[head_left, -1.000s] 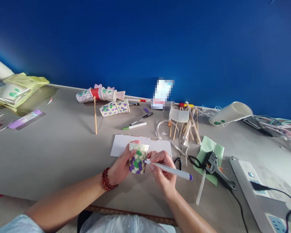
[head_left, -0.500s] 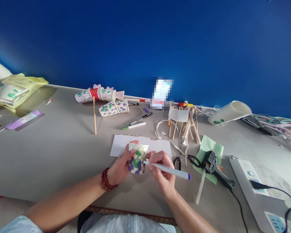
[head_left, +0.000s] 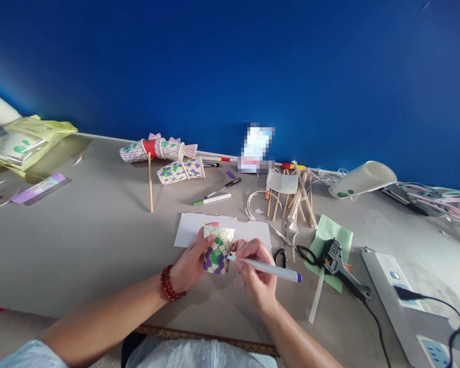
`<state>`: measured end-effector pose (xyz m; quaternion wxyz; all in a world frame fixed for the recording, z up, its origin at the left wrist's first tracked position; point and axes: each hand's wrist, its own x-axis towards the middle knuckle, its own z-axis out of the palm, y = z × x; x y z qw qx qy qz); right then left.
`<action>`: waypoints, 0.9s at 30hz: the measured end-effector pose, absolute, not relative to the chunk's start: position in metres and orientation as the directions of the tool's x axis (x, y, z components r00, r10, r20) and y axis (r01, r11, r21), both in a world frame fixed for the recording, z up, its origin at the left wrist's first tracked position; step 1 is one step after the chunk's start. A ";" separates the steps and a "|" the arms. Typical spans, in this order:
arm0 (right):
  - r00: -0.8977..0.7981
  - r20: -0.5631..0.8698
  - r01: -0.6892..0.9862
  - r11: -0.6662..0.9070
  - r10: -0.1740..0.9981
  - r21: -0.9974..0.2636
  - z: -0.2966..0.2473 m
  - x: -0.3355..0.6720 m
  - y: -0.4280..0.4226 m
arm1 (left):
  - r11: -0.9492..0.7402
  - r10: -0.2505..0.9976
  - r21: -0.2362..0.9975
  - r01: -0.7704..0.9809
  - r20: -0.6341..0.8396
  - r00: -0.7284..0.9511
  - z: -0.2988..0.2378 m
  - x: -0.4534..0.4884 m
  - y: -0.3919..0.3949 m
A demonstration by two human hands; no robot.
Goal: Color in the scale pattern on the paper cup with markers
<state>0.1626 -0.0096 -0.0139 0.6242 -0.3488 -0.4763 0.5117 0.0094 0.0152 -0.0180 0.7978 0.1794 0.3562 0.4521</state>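
My left hand is closed round a white paper cup covered in green scale outlines, with purple and green patches. Its thumb lies on the cup's front; the other fingers are mostly hidden behind it. In my right hand is a white marker pen with a purple end, gripped near the tip. The tip meets the right part of the cup's side. Under and behind the cup lies a sheet of white card. Scissors lie just right of my right hand.
Behind are a fish made of paper cups on a stick, a pair of patterned cups, a green marker and wooden sticks. To the right lie a glue gun, a power strip and a plain cup stack.
The marker tip has shifted very slightly on the cup's side. Both hands keep the same hold, and the other things stay where they were.
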 end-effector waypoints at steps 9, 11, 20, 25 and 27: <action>0.008 0.214 -0.308 0.206 0.977 -0.929 -0.011 0.163 -0.011 | 0.538 0.841 0.622 -0.569 -0.433 0.323 -0.017 0.010 0.014; 0.020 0.227 -0.304 0.222 0.974 -0.926 -0.012 0.163 -0.010 | 0.538 0.842 0.624 -0.567 -0.429 0.326 -0.017 0.010 0.014; 0.013 0.209 -0.295 0.204 0.978 -0.933 -0.013 0.163 -0.009 | 0.534 0.844 0.619 -0.576 -0.429 0.321 -0.017 0.010 0.014; 0.006 0.196 -0.285 0.189 0.981 -0.940 -0.011 0.163 -0.010 | 0.538 0.840 0.597 -0.594 -0.434 0.325 -0.015 0.010 0.016; 0.018 0.207 -0.272 0.204 0.978 -0.940 -0.011 0.163 -0.010 | 0.545 0.836 0.594 -0.592 -0.440 0.329 -0.015 0.010 0.016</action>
